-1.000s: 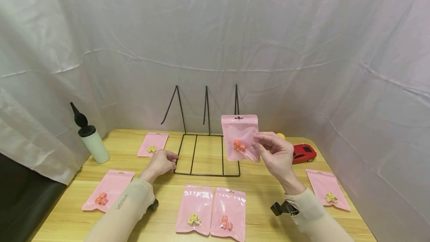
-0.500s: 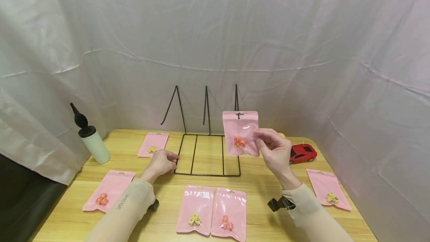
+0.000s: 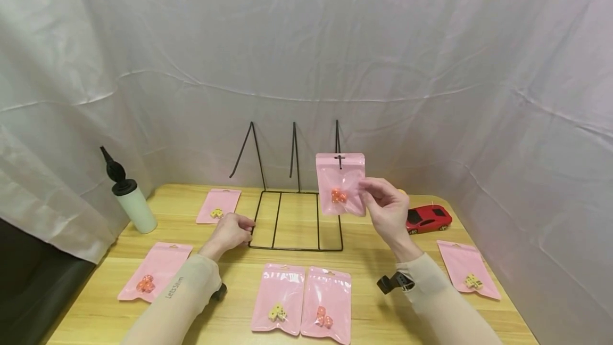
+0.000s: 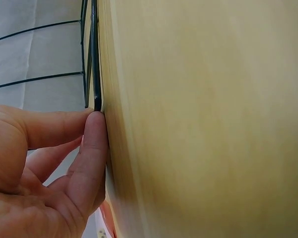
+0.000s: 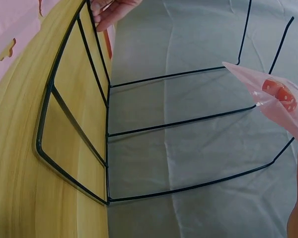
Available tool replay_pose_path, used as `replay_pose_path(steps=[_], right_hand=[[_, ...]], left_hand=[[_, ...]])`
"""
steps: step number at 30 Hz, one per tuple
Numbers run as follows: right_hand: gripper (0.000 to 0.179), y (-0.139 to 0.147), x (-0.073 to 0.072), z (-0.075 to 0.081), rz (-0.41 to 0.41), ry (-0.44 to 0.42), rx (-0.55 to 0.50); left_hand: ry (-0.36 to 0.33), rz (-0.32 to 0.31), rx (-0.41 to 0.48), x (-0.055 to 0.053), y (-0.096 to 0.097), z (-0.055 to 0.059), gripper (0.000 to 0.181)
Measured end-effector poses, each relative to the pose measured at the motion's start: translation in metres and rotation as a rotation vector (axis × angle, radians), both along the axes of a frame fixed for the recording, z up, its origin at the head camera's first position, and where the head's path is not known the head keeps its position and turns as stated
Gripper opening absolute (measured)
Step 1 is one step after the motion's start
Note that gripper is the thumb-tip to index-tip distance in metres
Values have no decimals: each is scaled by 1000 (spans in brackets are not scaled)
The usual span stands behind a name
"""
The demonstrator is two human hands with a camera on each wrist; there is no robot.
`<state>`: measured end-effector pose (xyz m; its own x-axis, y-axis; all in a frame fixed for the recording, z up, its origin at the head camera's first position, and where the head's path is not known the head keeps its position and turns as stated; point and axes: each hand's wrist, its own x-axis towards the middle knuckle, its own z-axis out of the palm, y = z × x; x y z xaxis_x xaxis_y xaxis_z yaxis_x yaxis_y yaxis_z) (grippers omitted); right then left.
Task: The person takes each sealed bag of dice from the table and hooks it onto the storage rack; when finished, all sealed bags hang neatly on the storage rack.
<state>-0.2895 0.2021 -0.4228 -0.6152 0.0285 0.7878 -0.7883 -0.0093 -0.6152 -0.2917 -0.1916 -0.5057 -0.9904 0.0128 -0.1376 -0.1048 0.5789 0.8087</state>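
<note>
My right hand (image 3: pixel 387 212) pinches the right edge of a pink zip pouch (image 3: pixel 330 177) with orange dice inside. The pouch hangs upright at the right arm of a black wire display rack (image 3: pixel 295 249), and the arm's tip shows in front of the pouch just below its hang hole. In the right wrist view the pouch (image 5: pixel 268 106) is at the right edge, seen from the side. My left hand (image 3: pixel 231 233) holds the rack's base at its left side. The left wrist view shows thumb and finger pinching the black wire (image 4: pixel 95 74).
Pink pouches with yellow dice (image 3: pixel 278 286) and with orange dice (image 3: pixel 326 292) lie side by side in front; several more lie left and right. A red toy car (image 3: pixel 428 219) stands right, a balloon pump (image 3: pixel 135 206) left. A grey curtain (image 3: pixel 306 68) hangs behind.
My right hand has moved the pouch up and slightly left, and more of the rack arm's tip now shows in front of it. The left hand has stayed on the rack.
</note>
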Motion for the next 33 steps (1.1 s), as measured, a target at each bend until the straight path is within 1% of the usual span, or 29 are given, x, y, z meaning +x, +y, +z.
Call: replay_pose_path(steps=[14,24,33], right_hand=[[19,-2,-21,0,-24,-66,-48],[18,-3,-34,1,-37,-64,-79],[19,-7,-45,3,-95,-99,-83]], left_hand=[[-10,0,-9,0,1,2,42],[0,-6,7,1,1,2,42],[-1,5,19,1,2,1,41]])
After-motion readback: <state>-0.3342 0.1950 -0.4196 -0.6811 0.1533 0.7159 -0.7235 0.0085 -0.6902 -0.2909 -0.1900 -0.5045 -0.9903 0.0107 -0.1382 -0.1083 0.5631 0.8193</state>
